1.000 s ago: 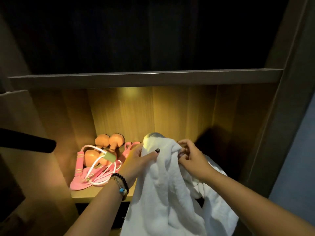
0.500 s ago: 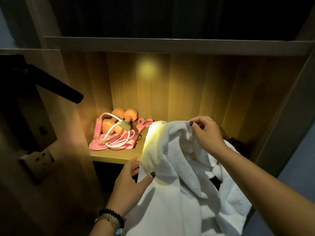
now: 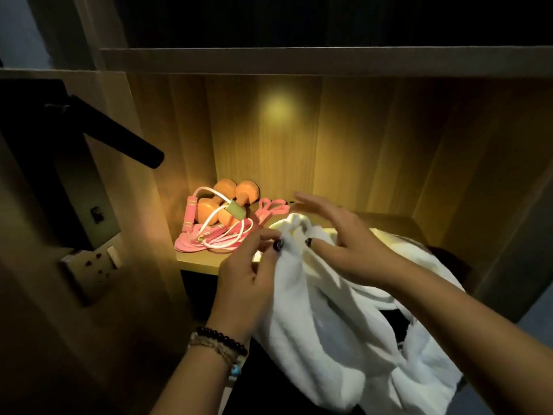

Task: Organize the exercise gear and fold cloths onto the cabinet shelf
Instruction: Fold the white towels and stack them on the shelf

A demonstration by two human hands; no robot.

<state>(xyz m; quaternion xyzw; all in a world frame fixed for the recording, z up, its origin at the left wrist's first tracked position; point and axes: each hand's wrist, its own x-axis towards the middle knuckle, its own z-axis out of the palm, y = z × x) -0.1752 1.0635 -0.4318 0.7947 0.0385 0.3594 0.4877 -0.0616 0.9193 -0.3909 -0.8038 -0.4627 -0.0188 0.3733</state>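
- The left hand (image 3: 248,274) pinches the top edge of one white towel (image 3: 338,319) at frame centre; its grip is closed on the cloth.
- The right hand (image 3: 344,244) rests spread over the towel, fingers straight.
- The towel hangs off the shelf (image 3: 197,260) toward lower right.
- Two orange dumbbells (image 3: 236,199) and one pink jump rope (image 3: 215,235) lie left of centre.
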